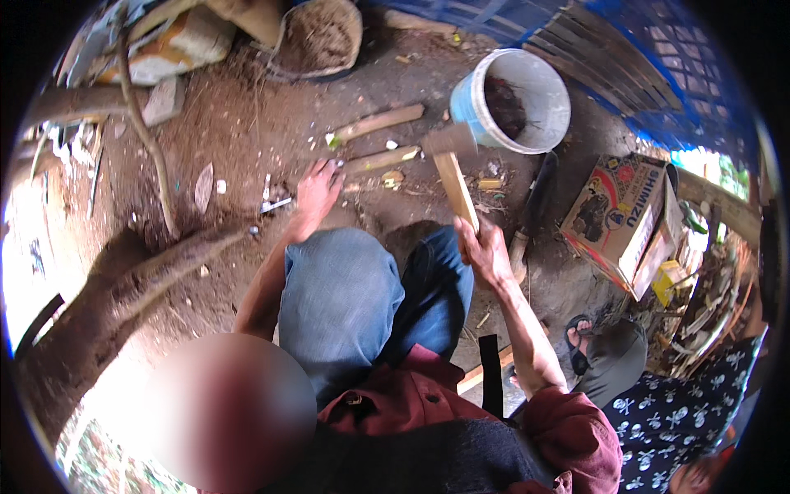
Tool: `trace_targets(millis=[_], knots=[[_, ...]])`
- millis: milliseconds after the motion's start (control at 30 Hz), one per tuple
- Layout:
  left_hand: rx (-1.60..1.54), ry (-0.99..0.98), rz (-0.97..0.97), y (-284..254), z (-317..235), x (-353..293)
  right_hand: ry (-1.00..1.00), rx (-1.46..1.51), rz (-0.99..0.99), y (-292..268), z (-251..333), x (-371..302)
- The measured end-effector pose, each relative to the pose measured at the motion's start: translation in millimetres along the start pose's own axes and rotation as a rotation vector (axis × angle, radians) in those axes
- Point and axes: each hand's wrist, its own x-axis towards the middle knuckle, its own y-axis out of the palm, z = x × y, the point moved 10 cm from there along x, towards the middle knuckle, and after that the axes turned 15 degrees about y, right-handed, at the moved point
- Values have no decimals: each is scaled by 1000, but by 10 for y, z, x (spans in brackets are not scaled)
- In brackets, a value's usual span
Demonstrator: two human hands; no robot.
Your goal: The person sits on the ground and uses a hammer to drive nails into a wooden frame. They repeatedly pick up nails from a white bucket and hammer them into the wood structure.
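Shirt (391, 403) at six o'clock, a tool (453, 183) is clasped by the right hand (484, 252), the left hand (318, 193) at ten, grip unclear.

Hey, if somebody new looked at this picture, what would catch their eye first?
Probably the wooden-handled tool near the centre, its head blurred, gripped in the right hand while the left hand is down by the end of a wooden stick. Next would come the white-and-blue bucket just beyond the tool, then the printed cardboard box at the right and the skull-patterned black cloth at lower right.
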Motion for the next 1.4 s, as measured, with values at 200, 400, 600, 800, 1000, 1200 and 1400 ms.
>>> trace_targets(millis=[200,400,600,800,1000,1200,1400], knots=[[88,145,124,15,-27,185,183,-132,-54,-271,-852,20],[-28,-60,353,89,69,121,117,-224,-110,-416,-965,52],[184,90,279,-34,-31,1238,133,-85,-84,-291,-954,139],[268,38,446,348,-76,1578,199,-112,-58,-428,-1195,252],[-273,731,-3,-584,-2505,2185,367,11,-26,-502,-1823,470],[59,778,865,1272,-2813,2895,326,106,-17,-490,-1721,486],[155,852,887,2059,-2687,2917,345,68,-2,-521,-1712,468]])
